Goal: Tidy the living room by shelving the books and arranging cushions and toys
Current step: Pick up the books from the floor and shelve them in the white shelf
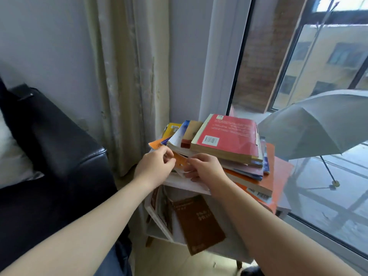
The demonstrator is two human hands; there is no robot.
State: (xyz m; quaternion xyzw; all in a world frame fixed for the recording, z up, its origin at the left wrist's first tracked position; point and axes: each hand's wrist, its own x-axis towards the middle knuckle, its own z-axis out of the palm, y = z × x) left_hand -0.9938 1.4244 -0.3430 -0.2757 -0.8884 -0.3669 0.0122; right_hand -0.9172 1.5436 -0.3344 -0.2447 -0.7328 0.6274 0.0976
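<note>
1. Your left hand (153, 166) and right hand (205, 168) pinch the orange book (180, 162) and cover most of it, so you cannot read its print.
2. The red book (229, 136) hides the covers of the stacked books (245, 171) beneath it.
3. The lettering on the brown book (197, 222) is too blurred to read.
4. The black sofa (49, 136) and the grey umbrella (314, 120) run off the picture's edges.

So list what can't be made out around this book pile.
All in the head view:
- the orange book: mostly covered by the left hand and right hand pinching it; title unseen.
- the red book: back-cover print too small to read.
- the lower books in the pile: covers hidden by those stacked above.
- the white cushion: cut off by the left edge.
- the brown book: title blurred.
</note>
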